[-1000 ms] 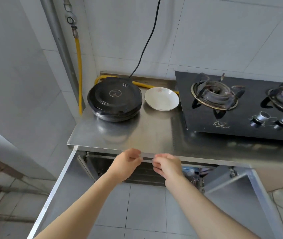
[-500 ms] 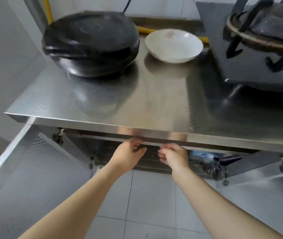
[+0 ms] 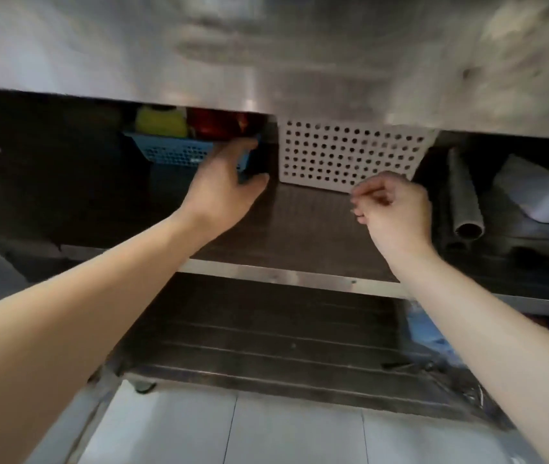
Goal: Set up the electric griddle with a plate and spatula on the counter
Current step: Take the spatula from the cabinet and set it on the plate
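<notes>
Blue basket point(image 3: 179, 152) is meeting my spread, ungrasping left hand point(image 3: 224, 189), right hand point(image 3: 397, 209) loosely curled, risking toppling its jars.

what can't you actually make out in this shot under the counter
- Blue basket contents, head view: the counter edge cuts off the yellow and red items; motion blur hides what they are.
- White perforated basket: its wall and the counter edge hide the inside.
- Left hand fingertips: against the blue basket's corner; grip unclear.
- Right hand: curled loosely; whether it holds anything is unclear.
- Far left of the shelf: too dark.
</notes>
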